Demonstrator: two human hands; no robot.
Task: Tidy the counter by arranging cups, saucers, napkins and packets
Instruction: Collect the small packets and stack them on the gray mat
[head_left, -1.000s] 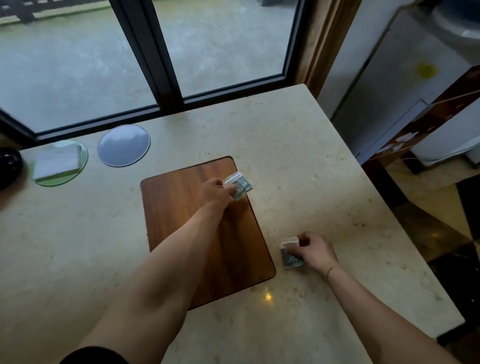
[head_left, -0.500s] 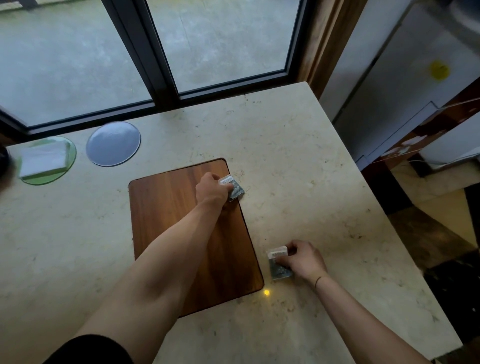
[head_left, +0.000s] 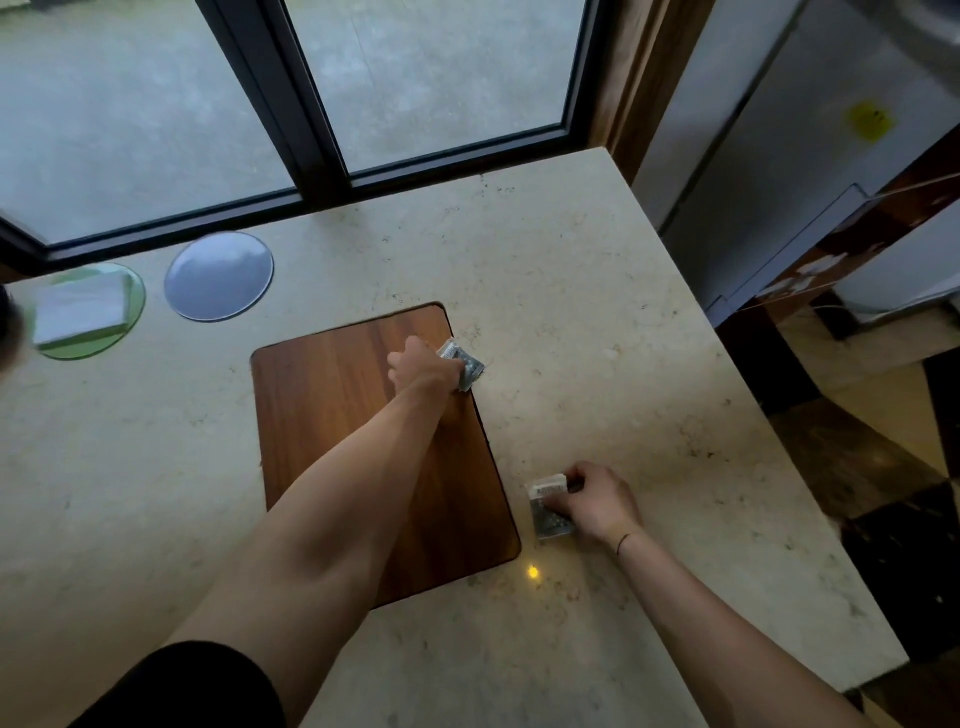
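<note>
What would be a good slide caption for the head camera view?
Left hand and right hand each hold small grey packets beside a brown wooden board.

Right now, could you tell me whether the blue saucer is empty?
Empty: the blue saucer shows only bare surface, while the green saucer beside it carries folded napkins.

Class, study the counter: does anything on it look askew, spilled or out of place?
Nothing is spilled or broken. The packet gripped by the left hand sits tilted, straddling the wooden board's right edge. The right hand holds another packet stack on the counter, beside the board.
</note>
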